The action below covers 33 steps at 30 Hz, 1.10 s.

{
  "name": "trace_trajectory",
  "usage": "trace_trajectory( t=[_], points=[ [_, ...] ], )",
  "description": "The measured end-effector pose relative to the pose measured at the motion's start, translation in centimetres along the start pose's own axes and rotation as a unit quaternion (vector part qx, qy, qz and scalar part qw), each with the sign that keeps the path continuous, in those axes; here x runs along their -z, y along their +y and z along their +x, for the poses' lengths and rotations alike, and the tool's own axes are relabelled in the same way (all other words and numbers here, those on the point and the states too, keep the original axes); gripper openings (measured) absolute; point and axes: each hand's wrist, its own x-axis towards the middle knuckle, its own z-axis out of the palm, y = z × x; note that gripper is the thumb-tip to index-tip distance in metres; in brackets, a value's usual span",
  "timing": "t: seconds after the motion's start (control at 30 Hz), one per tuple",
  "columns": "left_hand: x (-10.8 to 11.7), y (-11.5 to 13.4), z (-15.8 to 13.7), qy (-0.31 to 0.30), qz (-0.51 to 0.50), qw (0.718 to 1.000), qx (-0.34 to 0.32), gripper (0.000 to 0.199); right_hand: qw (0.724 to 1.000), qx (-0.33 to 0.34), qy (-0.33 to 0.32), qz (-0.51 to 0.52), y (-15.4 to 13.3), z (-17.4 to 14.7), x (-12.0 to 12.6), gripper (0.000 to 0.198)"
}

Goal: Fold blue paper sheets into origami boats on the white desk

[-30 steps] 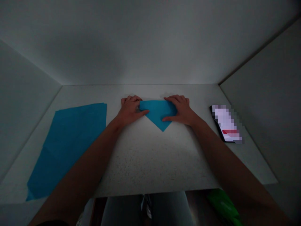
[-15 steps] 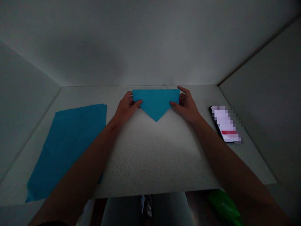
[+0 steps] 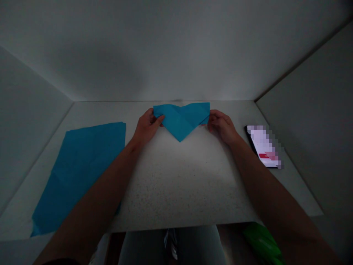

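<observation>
A folded sheet of blue paper is held up near the back of the white table, its point facing me and its top edge dipped in the middle. My left hand pinches its left corner, thumb on the front and fingers behind. At the right corner, my right hand is closed around the paper's edge, and its fingertips are partly hidden behind the sheet. To the left lies larger blue paper, flat on the table and partly covered by my left forearm.
A phone with a lit screen lies on the right side of the table. White walls rise behind and at both sides. Below the front edge, a green bag shows at the lower right.
The paper's straight top edge has bent down in the middle, and the sheet has shifted slightly left. My right thumb has moved off the paper's front, and my right fingers have curled at its edge.
</observation>
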Motion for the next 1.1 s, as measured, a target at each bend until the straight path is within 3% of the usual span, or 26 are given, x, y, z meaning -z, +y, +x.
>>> trace_trajectory(
  t=[0.3,0.43,0.73,0.83,0.97,1.1],
  points=[
    [0.0,0.3,-0.1,-0.01,-0.002,1.0,-0.006,0.029,0.994,-0.002,0.005,-0.105,0.3,-0.1,-0.2,0.04],
    [0.0,0.4,0.1,-0.005,-0.01,1.0,-0.016,0.031,0.994,0.013,0.017,-0.106,0.3,0.1,-0.2,0.044],
    [0.8,1.0,0.1,-0.005,0.007,0.999,-0.046,0.026,0.99,0.016,0.062,-0.129,0.3,0.2,0.2,0.026],
    [0.9,1.3,0.0,-0.017,0.021,0.999,-0.029,0.031,0.987,-0.009,0.07,-0.142,0.0,-0.1,0.1,0.031],
    [0.8,1.4,-0.2,-0.032,-0.005,0.999,-0.023,0.036,0.991,0.008,0.061,-0.121,-0.1,0.0,-0.1,0.04],
    [0.6,1.1,-0.2,-0.017,0.0,1.0,-0.019,0.029,0.993,0.015,0.062,-0.103,0.1,0.3,-0.1,0.037]
  ],
)
